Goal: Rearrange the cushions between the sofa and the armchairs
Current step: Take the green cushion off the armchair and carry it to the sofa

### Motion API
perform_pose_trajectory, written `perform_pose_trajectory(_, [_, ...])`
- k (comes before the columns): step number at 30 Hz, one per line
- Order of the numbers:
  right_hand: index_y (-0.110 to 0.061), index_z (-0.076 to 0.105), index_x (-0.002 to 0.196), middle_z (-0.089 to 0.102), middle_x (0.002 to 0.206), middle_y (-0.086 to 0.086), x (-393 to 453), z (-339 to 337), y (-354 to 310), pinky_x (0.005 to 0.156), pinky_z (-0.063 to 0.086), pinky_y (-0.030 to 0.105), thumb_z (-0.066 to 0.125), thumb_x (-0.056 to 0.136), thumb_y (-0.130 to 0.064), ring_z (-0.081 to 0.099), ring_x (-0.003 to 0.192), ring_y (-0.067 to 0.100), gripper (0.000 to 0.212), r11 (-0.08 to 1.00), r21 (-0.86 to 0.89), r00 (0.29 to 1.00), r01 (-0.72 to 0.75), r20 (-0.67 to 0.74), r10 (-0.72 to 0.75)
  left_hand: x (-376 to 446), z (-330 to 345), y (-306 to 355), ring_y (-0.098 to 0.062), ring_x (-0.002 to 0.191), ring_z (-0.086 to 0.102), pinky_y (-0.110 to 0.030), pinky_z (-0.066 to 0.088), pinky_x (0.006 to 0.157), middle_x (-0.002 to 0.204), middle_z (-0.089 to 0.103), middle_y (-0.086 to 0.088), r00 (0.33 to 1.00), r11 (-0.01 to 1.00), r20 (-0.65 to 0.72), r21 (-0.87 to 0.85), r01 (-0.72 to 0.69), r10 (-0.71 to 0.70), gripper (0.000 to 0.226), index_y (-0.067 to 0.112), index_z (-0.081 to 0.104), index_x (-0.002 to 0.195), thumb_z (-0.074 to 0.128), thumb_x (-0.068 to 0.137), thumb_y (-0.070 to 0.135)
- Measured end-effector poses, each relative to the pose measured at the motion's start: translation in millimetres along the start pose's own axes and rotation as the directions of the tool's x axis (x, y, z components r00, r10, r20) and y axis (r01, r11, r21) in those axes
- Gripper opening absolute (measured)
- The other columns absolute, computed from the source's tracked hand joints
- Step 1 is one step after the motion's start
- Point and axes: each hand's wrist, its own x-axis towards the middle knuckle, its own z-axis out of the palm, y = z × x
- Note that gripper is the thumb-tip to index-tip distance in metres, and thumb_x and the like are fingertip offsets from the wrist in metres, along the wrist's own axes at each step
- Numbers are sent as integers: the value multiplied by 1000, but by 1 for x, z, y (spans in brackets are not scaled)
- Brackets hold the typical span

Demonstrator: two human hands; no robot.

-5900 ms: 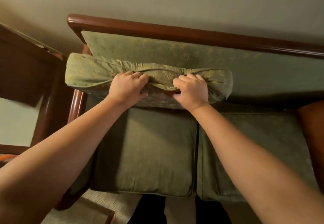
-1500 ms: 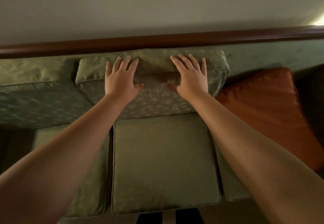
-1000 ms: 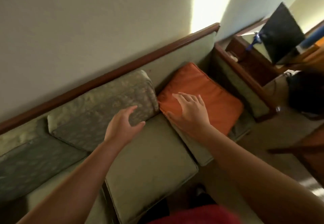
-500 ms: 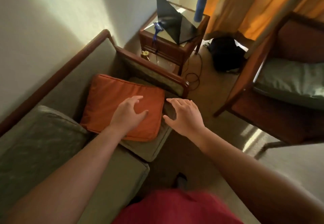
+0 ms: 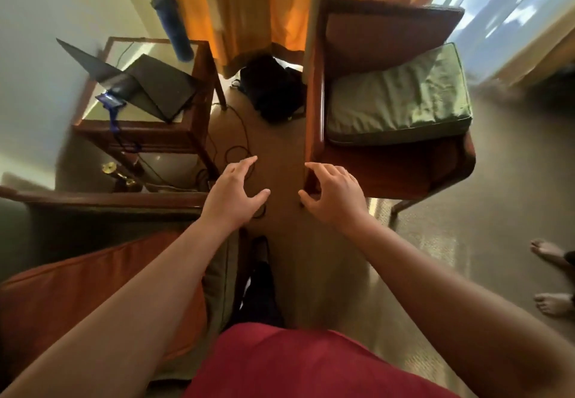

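I have both hands out in front of me over the bare floor, between the end of the sofa [image 5: 102,201] and the armchair [image 5: 385,167]. My left hand [image 5: 231,193] has its fingers [image 5: 245,165] spread and empty; my right hand [image 5: 334,195] is just as empty, fingers [image 5: 323,170] loosely curled and apart, close beside the armchair's near wooden post, though I cannot tell whether they touch it. I read this as hands kept open and raised because nothing is being carried and the next grab lies ahead.

The cushions sit in two places. The orange cushion [image 5: 77,298] lies on the sofa seat at my lower left, partly under my left forearm. The green cushion [image 5: 401,98] lies flat on the armchair seat, its front edge set back so a strip of the dark seat shows in front of it. It looks soft and crumpled on top, so I judge it will sag when lifted and wants a hand at each side.

Between the two seats stands a side worktop [image 5: 146,129] carrying an open laptop [image 5: 146,83] and a blue bottle [image 5: 174,27], with cables trailing on the floor and a black bag [image 5: 273,89] by the curtain. Those cables lie near my path and could snag a foot.
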Motion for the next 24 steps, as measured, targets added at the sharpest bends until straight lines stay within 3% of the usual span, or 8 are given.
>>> perform_pose_trajectory(6, [-22,53,146,64,138,1,78,-21,51,110,47,46,69,91,-50,57,129,25,65,982,3,978,-188,-94,187,135,25,38,-22,133,50,-40,48,106,149,48,-2,972,983,167,43,-177,168,71,30,41,151,72,88,44])
perform_pose_trajectory(15, [-19,56,145,65,135,3,186,-62,156,106,48,39,70,90,-48,58,127,26,63,926,27,914,-376,-157,375,313,75,125,-25,128,53,-40,49,103,144,52,-4,896,940,329,62,-336,298,69,29,46,147,74,86,44])
perform_pose_trajectory(20, [-20,53,147,64,135,4,273,-76,258,103,47,40,67,91,-50,57,126,27,65,928,-24,923,-371,-118,366,419,135,182,-25,129,52,-39,46,105,143,53,-4,888,941,351,49,-335,298,66,26,48,147,73,87,41])
perform_pose_trajectory(24, [-16,52,146,64,130,8,364,-70,354,99,47,45,67,88,-51,59,119,32,69,929,-91,934,-358,-48,355,515,204,220,-24,128,52,-38,44,106,140,54,-5,903,968,379,66,-242,200,62,26,50,145,72,88,41])
